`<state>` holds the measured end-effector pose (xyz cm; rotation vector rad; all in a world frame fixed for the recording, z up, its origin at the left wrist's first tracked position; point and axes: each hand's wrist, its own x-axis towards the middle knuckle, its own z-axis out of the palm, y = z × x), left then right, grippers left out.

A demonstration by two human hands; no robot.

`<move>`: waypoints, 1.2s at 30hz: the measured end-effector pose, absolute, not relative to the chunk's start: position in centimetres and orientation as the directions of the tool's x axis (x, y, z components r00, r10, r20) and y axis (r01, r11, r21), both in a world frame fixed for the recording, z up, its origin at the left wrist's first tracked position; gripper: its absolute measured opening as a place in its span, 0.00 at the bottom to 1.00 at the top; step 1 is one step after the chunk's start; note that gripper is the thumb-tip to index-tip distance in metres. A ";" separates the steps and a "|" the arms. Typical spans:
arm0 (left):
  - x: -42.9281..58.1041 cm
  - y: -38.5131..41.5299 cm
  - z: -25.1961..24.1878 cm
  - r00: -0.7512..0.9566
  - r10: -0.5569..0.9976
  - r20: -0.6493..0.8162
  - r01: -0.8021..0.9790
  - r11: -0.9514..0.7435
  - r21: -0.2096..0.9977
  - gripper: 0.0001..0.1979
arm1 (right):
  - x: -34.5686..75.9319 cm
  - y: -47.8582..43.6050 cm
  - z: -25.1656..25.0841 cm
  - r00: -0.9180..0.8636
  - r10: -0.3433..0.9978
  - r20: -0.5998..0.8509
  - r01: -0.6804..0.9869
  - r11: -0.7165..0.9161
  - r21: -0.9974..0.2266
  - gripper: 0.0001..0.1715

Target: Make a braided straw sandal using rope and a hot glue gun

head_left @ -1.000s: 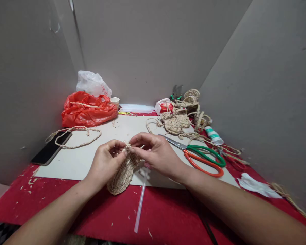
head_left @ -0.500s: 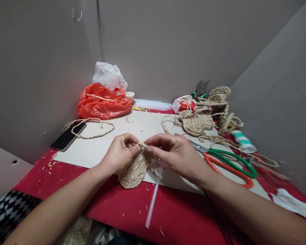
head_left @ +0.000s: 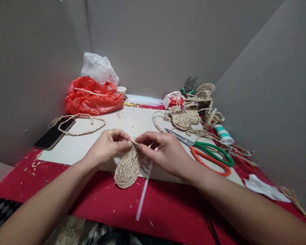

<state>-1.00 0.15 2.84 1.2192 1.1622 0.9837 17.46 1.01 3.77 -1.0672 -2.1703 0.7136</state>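
Note:
A petal-shaped piece of coiled straw braid [head_left: 127,170] hangs with its rounded end down, just above the table's front. My left hand [head_left: 109,146] pinches its narrow top end between thumb and fingers. From the other side my right hand [head_left: 163,149] pinches the same end, its fingertips close to the left ones. The exact grip at the tip is partly hidden by my fingers. Behind the piece, a translucent glue stick [head_left: 144,197] slants down toward the front; its upper end is hidden. Scissors [head_left: 206,149] with green and orange handles lie right of my right hand.
A pale board [head_left: 132,119] covers part of the red tabletop [head_left: 97,197]. At left are a phone [head_left: 54,134], a braided cord [head_left: 85,132] and a red plastic bag [head_left: 94,100]. More woven braid pieces [head_left: 185,117] and a green-striped roll [head_left: 223,134] are at right. Grey panels stand behind.
The camera view has shifted, so the tabletop things appear further left. Both hands still pinch the straw piece, which hangs a little more upright and more of it shows.

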 end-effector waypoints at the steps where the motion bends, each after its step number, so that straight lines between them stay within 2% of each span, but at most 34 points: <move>1: -1.0 0.1 3.0 0.180 0.974 -0.137 0.041 0.132 0.990 0.09 | 17.5 1.0 3.8 -0.492 0.825 0.279 0.494 0.528 -0.690 0.08; 11: -0.7 0.1 3.5 0.179 0.966 -0.184 0.077 0.173 0.982 0.08 | 17.8 0.9 4.4 -0.485 0.797 0.361 0.488 0.589 -0.645 0.10; 25: -0.9 0.1 3.6 0.183 0.970 -0.161 0.053 0.154 0.987 0.11 | 17.9 0.7 4.8 -0.586 0.747 0.314 0.475 0.630 -0.615 0.11; 31: -1.0 0.2 3.7 0.178 0.979 -0.101 0.060 0.092 0.994 0.10 | 17.8 1.5 4.3 -0.461 0.794 0.397 0.486 0.600 -0.636 0.18; 34: -1.0 0.0 3.8 0.178 0.983 -0.035 0.063 0.024 0.998 0.10 | 17.9 2.0 4.3 -0.429 0.760 0.488 0.508 0.650 -0.566 0.17; 36: -0.8 -0.2 3.8 0.178 0.984 0.005 0.072 -0.018 0.997 0.10 | 18.0 2.3 4.4 -0.465 0.744 0.480 0.475 0.667 -0.574 0.15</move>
